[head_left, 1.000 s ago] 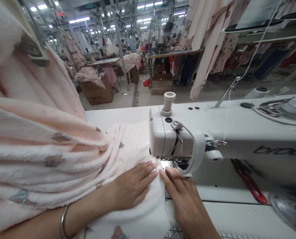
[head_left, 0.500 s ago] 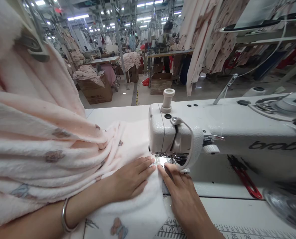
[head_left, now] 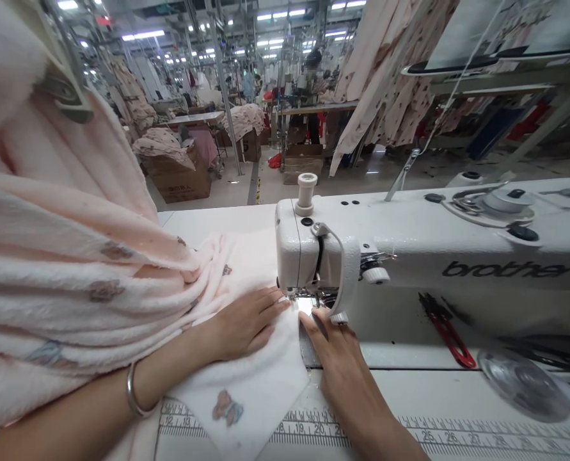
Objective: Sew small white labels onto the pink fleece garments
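Pale pink fleece fabric lying on the desk under a Brother sewing machine.
Left hand and right hand open, flat on the fabric, apart, fingertips near the presser foot.

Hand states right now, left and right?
Left hand: open, flat on the fleece fabric, not gripping.
Right hand: open, fingers resting at the fabric's edge, not gripping.
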{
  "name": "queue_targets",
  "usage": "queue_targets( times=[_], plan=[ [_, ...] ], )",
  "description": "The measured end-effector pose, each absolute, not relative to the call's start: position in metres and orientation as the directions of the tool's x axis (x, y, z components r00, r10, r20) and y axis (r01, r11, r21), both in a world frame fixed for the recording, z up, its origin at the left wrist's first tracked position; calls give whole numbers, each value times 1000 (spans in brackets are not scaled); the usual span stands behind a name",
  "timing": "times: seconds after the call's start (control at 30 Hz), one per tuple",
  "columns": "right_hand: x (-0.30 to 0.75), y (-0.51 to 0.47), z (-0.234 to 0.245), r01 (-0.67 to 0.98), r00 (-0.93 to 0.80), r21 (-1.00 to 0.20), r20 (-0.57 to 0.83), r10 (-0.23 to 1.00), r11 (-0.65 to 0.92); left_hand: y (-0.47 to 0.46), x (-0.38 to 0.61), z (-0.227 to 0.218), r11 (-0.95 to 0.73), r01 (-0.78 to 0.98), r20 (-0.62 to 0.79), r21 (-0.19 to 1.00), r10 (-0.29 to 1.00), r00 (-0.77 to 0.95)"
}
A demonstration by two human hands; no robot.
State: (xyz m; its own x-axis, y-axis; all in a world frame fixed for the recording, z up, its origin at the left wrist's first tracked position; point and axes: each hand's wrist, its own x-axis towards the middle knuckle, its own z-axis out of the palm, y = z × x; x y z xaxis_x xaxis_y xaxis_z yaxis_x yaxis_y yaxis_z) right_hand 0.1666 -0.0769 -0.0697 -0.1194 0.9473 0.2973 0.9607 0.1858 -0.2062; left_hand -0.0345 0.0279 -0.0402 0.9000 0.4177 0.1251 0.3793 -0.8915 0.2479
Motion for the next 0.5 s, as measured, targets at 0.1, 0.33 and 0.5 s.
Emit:
queue_targets(
  times=[0.1,0.33,0.5],
  plan=[
    [170,-80,-65,946,-159,-222,314,936,235,26,-35,-39,-898,370,149,239,410,900],
    [136,-82,-75,945,-271,-44,454,848,325,24,-34,-41,-870,439,204,225,483,851],
    [114,-91,-74,930,-308,-40,463,831,366,13,-65,-28,-782,600,178,166,623,762]
  ],
)
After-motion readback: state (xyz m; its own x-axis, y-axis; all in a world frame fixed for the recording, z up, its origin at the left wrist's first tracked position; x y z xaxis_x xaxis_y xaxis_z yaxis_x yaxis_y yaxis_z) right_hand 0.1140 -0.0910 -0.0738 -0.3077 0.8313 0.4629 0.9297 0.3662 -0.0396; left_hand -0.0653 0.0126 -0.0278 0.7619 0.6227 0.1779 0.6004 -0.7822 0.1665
